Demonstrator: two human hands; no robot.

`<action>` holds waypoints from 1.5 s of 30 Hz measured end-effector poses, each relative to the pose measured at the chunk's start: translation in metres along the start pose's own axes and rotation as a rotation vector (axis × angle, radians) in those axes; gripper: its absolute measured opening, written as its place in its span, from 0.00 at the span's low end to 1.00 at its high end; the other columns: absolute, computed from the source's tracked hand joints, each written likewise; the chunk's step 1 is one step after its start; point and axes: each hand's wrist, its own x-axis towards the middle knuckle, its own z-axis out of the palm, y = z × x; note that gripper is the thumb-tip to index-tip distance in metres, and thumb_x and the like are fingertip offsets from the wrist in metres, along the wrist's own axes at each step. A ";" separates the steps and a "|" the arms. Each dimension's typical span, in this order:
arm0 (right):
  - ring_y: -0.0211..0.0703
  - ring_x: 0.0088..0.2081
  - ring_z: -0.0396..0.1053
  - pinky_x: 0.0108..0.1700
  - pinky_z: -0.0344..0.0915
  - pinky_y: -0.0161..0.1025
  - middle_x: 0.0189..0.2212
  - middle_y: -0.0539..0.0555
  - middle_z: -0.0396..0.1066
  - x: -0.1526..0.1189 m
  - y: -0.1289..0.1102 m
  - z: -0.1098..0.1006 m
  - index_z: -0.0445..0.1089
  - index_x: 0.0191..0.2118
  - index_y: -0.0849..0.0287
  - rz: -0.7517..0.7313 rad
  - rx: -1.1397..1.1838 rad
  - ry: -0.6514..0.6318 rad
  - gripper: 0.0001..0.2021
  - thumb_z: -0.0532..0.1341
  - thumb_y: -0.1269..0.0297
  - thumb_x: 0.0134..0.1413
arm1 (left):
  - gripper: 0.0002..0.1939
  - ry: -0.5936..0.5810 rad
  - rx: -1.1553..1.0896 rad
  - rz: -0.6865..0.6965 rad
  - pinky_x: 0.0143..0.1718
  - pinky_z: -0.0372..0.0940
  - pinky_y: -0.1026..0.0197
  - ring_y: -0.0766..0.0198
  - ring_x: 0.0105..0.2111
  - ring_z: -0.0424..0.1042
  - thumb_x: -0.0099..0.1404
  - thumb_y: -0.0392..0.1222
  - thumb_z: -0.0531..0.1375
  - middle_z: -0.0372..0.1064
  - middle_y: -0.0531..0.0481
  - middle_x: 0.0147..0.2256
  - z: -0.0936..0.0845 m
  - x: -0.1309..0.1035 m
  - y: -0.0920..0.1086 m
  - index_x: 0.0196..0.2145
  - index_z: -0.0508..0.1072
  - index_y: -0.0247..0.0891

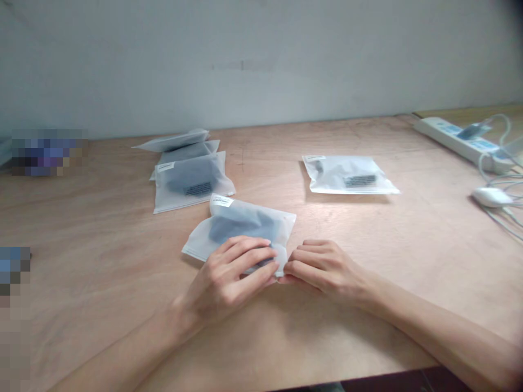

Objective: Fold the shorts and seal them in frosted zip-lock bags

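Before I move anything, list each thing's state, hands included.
Near bag: filled, closure unclear.
Left hand: laid over near bag, fingers bent.
Right hand: fingers curled at near bag's corner.
Left bags: filled, overlapping.
Right bag: filled, lying apart.
Power strip: in use.
White block: cable attached.

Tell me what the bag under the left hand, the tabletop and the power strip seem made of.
Bag: probably thin frosted plastic; dark contents show hazily through.
Tabletop: wood or wood-look board, faintly glossy, with streaky grain.
Power strip: likely hard plastic, white, smooth and rigid-looking.
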 end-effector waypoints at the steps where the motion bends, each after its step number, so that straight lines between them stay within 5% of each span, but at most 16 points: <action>1: 0.36 0.27 0.58 0.31 0.54 0.38 0.26 0.48 0.65 -0.001 0.000 0.000 0.67 0.33 0.60 -0.007 0.001 -0.010 0.12 0.55 0.70 0.73 | 0.07 0.020 -0.027 0.011 0.50 0.74 0.53 0.55 0.50 0.78 0.69 0.32 0.66 0.81 0.45 0.45 0.000 0.001 0.001 0.45 0.78 0.33; 22: 0.39 0.26 0.53 0.31 0.49 0.41 0.25 0.48 0.62 -0.003 0.011 -0.009 0.66 0.31 0.59 -0.077 -0.239 -0.142 0.14 0.53 0.76 0.69 | 0.07 -0.022 0.055 0.035 0.51 0.68 0.50 0.59 0.42 0.78 0.71 0.28 0.62 0.82 0.49 0.42 -0.004 -0.002 -0.013 0.44 0.77 0.35; 33: 0.47 0.33 0.63 0.37 0.53 0.42 0.30 0.53 0.71 -0.007 0.023 -0.024 0.69 0.32 0.57 0.210 -0.630 -0.215 0.12 0.59 0.84 0.53 | 0.05 -0.069 0.322 -0.146 0.50 0.67 0.51 0.58 0.41 0.77 0.72 0.33 0.62 0.81 0.50 0.41 -0.014 -0.011 -0.043 0.41 0.79 0.39; 45: 0.48 0.33 0.65 0.37 0.53 0.42 0.30 0.53 0.72 -0.011 0.025 -0.029 0.69 0.32 0.57 0.431 -0.755 -0.214 0.10 0.61 0.81 0.56 | 0.07 -0.118 0.427 -0.356 0.45 0.67 0.50 0.53 0.39 0.77 0.73 0.39 0.61 0.80 0.49 0.38 -0.022 -0.015 -0.053 0.38 0.79 0.40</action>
